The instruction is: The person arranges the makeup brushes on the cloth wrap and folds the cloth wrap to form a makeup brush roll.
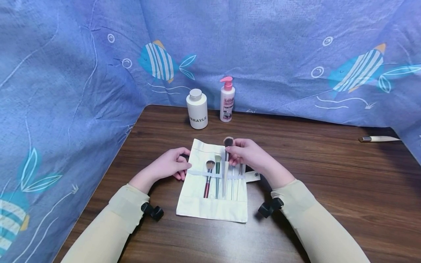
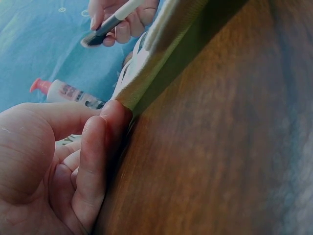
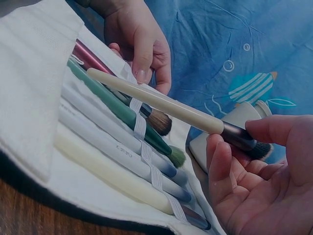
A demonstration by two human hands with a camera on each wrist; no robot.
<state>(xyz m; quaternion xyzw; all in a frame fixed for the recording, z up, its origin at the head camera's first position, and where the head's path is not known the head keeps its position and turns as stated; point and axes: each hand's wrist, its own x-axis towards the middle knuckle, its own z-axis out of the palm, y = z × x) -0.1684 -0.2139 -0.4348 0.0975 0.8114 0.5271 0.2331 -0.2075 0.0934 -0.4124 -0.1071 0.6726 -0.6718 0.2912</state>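
Note:
A cream-handled makeup brush [image 3: 161,104] is pinched by my right hand [image 1: 246,152] at its dark ferrule, above the white brush roll [image 1: 210,210]. In the right wrist view its handle slants over the other brushes. My left hand [image 1: 172,164] pinches the roll's left edge between thumb and finger, as the left wrist view shows. Under the roll's elastic band [image 3: 139,127] sit a red-handled brush [image 1: 207,186], a green-handled brush [image 3: 107,100] and several pale-handled ones. The lower handle ends are tucked into the roll's pocket and hidden.
Behind the roll stand a white bottle [image 1: 197,111] and a lotion bottle with a pink pump [image 1: 227,102]. Another brush [image 1: 378,138] lies at the table's far right. A snap strap [image 1: 252,176] sticks out from the roll's right side. Blue fish-print cloth [image 1: 263,54] hangs behind the table.

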